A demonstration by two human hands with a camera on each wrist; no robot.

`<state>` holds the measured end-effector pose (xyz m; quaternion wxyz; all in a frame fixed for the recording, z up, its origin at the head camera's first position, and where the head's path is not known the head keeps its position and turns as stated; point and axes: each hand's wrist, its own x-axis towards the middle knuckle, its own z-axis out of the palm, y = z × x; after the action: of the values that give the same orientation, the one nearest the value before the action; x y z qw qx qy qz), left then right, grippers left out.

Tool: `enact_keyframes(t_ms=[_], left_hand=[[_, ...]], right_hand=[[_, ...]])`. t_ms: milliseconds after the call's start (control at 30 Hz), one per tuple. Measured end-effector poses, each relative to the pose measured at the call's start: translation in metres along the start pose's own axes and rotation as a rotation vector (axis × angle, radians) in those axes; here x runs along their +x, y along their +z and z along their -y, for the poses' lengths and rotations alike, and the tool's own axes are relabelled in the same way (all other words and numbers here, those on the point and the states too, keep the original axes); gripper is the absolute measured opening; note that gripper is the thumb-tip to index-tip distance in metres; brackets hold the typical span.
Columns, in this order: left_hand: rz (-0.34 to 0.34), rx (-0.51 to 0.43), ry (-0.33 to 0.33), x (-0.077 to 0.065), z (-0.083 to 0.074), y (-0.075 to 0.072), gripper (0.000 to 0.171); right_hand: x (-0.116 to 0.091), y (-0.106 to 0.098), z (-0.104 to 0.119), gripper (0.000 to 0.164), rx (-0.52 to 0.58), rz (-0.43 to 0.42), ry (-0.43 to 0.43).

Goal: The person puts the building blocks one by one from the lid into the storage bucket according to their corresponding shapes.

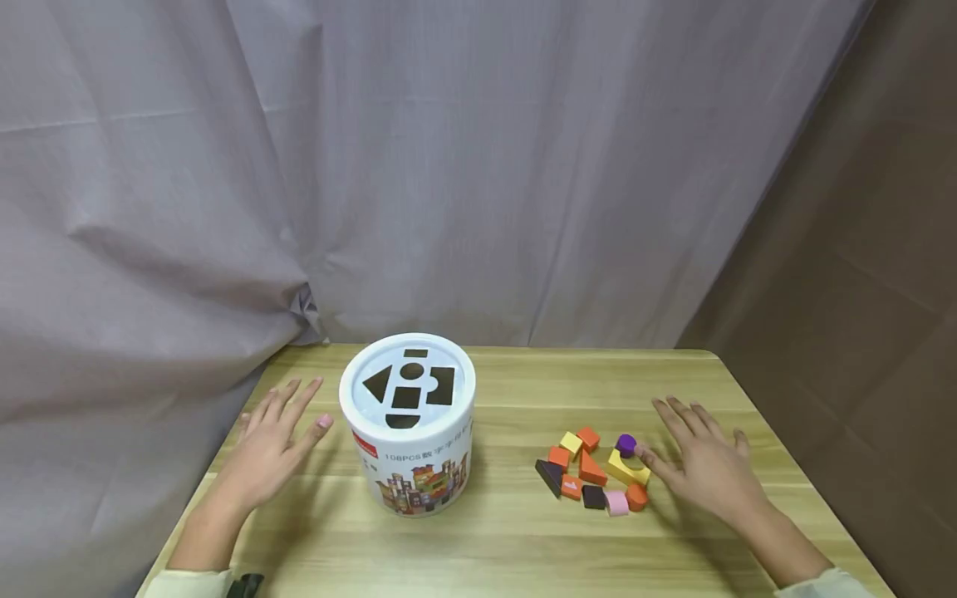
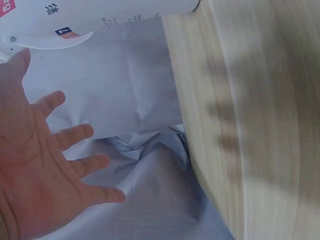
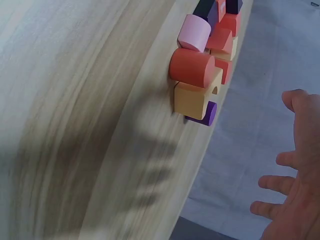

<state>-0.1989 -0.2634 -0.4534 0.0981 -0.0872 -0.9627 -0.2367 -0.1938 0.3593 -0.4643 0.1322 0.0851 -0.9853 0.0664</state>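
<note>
A white shape-sorter bucket [image 1: 419, 448] stands upright on the table, its pale lid [image 1: 366, 415] pierced by several shaped holes. Left of it my left hand [image 1: 262, 453] hovers with fingers spread, holding nothing; the left wrist view shows its bare palm [image 2: 37, 165]. On the right lies a group of small coloured blocks, among them a yellow notched block [image 1: 620, 470], a purple block [image 1: 625, 445], an orange triangle [image 1: 591, 470] and a pink block [image 1: 616, 503]. Just right of these, my right hand [image 1: 706, 465] is held over the table, fingers extended and nothing gripped.
The wooden table [image 1: 516, 548] has a grey curtain [image 1: 478, 183] hanging behind it and a darker brown cloth [image 1: 860, 291] along its right side. A white handle [image 2: 60, 42] hangs on the bucket's side in the left wrist view.
</note>
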Motion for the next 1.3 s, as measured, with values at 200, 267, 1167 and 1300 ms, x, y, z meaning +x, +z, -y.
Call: enact_keyframes(t_ms=[200,267,1167,1300], left_hand=[[-0.009,-0.121,0.039,0.003,-0.004,-0.002,0.067],[-0.018,-0.172,0.065,0.005,-0.005,-0.003,0.065],[0.017,-0.441,0.181,0.026,-0.031,-0.005,0.069],[0.032,-0.451,0.183,0.028,-0.033,-0.004,0.071]], right_hand=[[-0.001,0.001,-0.001,0.093,0.006,0.021,0.004],[0.0,0.002,-0.001,0.093,0.01,0.024,0.003],[0.005,0.018,-0.002,0.058,0.018,0.089,-0.04],[0.009,0.024,-0.003,0.055,0.026,0.09,-0.052]])
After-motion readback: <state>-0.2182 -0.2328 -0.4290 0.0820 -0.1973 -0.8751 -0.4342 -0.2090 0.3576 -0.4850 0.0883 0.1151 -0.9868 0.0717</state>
